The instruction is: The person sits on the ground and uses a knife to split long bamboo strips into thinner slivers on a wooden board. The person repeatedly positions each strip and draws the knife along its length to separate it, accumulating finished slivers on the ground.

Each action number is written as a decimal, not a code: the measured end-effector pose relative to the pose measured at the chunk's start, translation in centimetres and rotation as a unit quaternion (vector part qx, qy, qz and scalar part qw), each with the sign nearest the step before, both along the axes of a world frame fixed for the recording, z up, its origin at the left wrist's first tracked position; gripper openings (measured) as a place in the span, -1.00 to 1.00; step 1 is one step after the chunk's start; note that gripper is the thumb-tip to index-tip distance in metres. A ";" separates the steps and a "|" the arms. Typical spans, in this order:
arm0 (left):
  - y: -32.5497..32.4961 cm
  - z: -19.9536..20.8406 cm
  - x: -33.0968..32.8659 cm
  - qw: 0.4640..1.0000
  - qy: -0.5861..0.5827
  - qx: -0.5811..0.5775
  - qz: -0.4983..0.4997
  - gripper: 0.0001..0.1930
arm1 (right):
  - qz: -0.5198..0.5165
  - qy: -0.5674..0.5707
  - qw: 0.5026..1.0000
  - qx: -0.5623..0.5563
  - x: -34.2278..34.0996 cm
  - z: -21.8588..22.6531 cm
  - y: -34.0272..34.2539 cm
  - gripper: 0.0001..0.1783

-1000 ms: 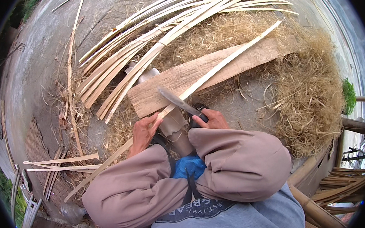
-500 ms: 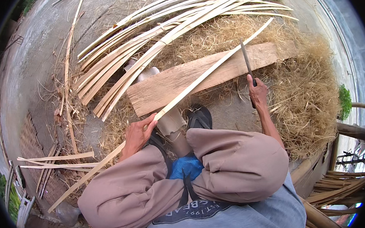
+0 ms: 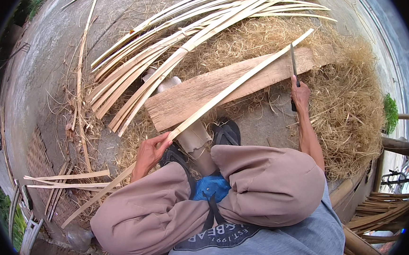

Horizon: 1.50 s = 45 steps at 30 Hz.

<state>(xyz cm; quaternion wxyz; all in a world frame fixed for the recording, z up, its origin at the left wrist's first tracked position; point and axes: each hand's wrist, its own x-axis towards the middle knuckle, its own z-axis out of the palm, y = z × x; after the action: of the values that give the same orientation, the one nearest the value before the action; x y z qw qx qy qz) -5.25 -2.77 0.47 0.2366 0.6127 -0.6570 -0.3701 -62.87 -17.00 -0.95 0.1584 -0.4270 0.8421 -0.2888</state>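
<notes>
A big heap of dry straw-like shavings (image 3: 357,119) covers the concrete floor (image 3: 42,69) on the right side. A fan of long pale bamboo strips (image 3: 182,45) lies across the top of the floor, spreading out to the upper right. Below the strips a flat wooden board (image 3: 202,94) lies on the floor, partly on the shavings.

One long bamboo strip (image 3: 236,82) lies slanted over the board. It runs from the lower left up to the upper right, and its far end sticks out past the board.

The left hand (image 3: 149,153) has its grip closed around the lower part of this strip, just in front of the knee. The right hand (image 3: 300,94) is stretched out to the right, well apart from the left hand. Its grip is closed on the handle of a knife (image 3: 293,62). The blade points up and sits near the top end of the strip.

A black sandal (image 3: 227,133) rests on the floor below the board.
</notes>
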 end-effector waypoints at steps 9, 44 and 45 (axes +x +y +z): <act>0.7 -0.2 -1.8 0.972 -0.229 -0.035 -0.020 -0.64 | 0.455 -0.032 0.889 0.051 24.8 4.0 12.3 -0.45; 1.7 -0.9 4.6 0.975 0.042 0.210 0.051 -0.38 | 0.272 0.031 0.962 -0.015 12.3 -1.9 9.0 -0.26; 2.5 0.2 5.7 0.976 0.016 0.213 0.049 -0.39 | 0.173 -0.021 0.984 0.018 9.4 -2.1 7.0 -0.26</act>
<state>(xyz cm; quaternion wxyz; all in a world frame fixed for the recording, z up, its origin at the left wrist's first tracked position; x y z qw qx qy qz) 0.47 -0.31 0.68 0.1289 0.6742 -0.5284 -0.4996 -53.48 -10.01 -3.05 0.2314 -0.5575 0.7568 -0.2510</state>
